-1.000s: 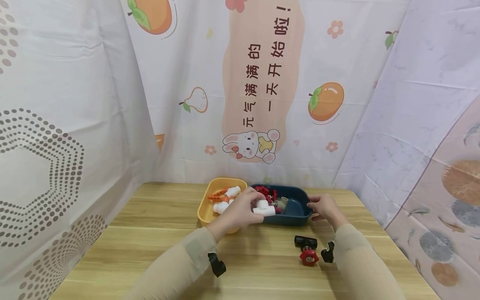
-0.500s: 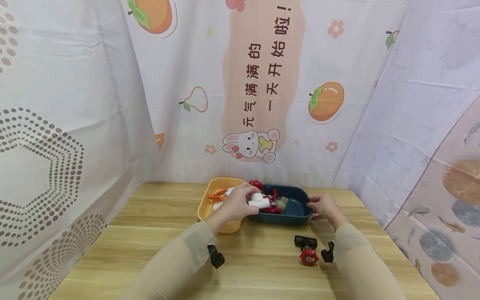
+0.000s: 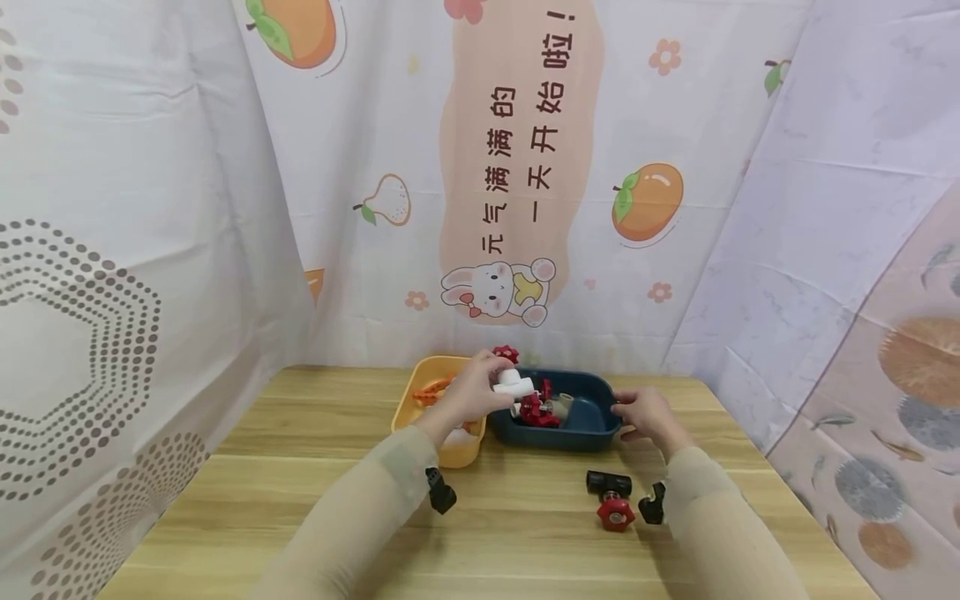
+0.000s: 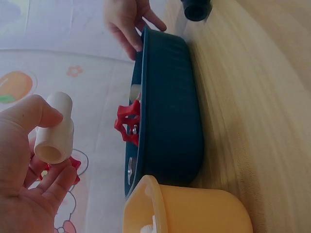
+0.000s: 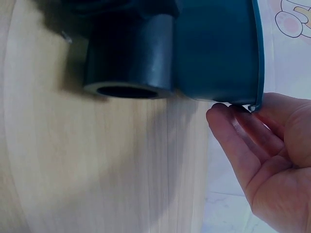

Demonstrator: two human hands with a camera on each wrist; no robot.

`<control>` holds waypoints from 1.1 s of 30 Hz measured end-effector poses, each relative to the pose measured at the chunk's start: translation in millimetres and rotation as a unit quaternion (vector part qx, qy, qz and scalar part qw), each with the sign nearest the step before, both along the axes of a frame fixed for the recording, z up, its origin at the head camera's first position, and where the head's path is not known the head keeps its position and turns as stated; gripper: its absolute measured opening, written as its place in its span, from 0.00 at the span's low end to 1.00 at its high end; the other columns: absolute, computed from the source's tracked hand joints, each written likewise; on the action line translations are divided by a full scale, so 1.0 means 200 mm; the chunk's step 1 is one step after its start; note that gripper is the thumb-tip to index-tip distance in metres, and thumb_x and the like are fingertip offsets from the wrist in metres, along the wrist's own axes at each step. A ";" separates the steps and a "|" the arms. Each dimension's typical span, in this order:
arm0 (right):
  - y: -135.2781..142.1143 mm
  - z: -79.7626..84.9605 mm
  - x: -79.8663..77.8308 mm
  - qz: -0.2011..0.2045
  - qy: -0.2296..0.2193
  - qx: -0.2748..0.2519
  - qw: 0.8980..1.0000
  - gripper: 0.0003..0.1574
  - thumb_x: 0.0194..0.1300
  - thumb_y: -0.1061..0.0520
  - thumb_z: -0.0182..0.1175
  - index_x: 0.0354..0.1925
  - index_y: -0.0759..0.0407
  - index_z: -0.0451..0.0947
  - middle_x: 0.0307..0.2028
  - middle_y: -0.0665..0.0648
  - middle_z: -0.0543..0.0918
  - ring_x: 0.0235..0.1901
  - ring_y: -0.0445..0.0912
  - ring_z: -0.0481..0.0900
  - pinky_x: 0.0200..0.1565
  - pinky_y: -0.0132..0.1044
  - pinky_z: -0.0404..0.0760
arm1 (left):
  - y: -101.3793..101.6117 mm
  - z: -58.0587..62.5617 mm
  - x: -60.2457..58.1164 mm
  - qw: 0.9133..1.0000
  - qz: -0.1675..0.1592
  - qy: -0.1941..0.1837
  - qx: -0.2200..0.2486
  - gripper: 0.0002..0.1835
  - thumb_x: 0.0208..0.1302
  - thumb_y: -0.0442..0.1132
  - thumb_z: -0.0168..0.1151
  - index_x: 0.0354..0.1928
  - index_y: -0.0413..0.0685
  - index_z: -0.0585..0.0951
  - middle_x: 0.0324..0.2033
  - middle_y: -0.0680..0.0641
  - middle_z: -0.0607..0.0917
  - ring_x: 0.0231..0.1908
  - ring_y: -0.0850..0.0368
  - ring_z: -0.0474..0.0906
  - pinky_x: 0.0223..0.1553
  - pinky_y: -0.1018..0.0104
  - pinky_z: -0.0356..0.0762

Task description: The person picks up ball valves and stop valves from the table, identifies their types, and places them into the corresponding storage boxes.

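My left hand (image 3: 471, 390) holds a white valve (image 3: 514, 385) with a red handwheel (image 3: 506, 354) above the seam between two bins. In the left wrist view, thumb and fingers pinch its white pipe body (image 4: 54, 136), and the wheel shows partly behind the fingers. The blue bin (image 3: 577, 439) holds several valves (image 3: 534, 408) with red wheels. At that bin's right end my right hand (image 3: 647, 414) grips the rim, thumb on top and fingers below, as the right wrist view shows. Left of it stands a yellow bin (image 3: 459, 456), partly hidden by my left hand.
Orange pieces (image 3: 432, 392) and white fittings lie in the yellow bin. On the wooden table (image 3: 525, 550), in front of the blue bin, lies a black valve (image 3: 609, 483) with a red wheel. A printed curtain (image 3: 360, 275) hangs behind the table.
My left hand has risen and shifted slightly left with the white valve, tilting it so its red wheel shows above the fingers. My right hand stays on the blue bin's rim.
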State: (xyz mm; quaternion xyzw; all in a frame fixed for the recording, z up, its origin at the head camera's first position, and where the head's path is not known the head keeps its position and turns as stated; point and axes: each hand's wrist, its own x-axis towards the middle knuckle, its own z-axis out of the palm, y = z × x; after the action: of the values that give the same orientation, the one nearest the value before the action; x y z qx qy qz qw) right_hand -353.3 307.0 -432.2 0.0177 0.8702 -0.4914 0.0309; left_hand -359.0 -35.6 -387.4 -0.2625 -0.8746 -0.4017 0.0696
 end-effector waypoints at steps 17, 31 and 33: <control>-0.02 0.00 0.00 0.002 0.005 0.001 1.000 0.28 0.73 0.68 0.57 0.67 0.77 0.68 0.60 0.78 0.75 0.49 0.66 0.82 0.38 0.55 0.87 | 0.10 -0.02 -0.10 0.998 0.038 -0.032 0.028 0.27 0.58 0.39 0.76 0.60 0.47 0.82 0.49 0.49 0.75 0.46 0.51 0.73 0.49 0.60 0.80; 0.00 0.02 0.01 0.020 0.014 -0.014 1.000 0.29 0.71 0.68 0.57 0.66 0.80 0.67 0.53 0.76 0.81 0.37 0.53 0.85 0.37 0.54 0.88 | 0.21 -0.05 -0.14 0.997 0.047 -0.061 0.026 0.28 0.60 0.42 0.76 0.62 0.49 0.81 0.50 0.48 0.75 0.48 0.52 0.71 0.48 0.60 0.81; 0.00 0.02 0.02 0.025 0.014 -0.014 0.999 0.29 0.71 0.68 0.57 0.66 0.80 0.67 0.53 0.77 0.81 0.38 0.55 0.86 0.36 0.53 0.88 | 0.22 -0.05 -0.14 0.997 0.048 -0.063 0.026 0.28 0.60 0.42 0.76 0.62 0.50 0.81 0.51 0.48 0.75 0.48 0.52 0.71 0.49 0.60 0.81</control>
State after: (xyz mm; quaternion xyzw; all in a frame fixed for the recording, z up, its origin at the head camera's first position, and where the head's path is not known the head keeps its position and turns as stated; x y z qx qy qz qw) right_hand -350.3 307.9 -427.5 -0.0111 0.8637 -0.5028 0.0311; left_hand -386.2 8.7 -397.2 -0.1922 -0.8783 -0.4359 0.0405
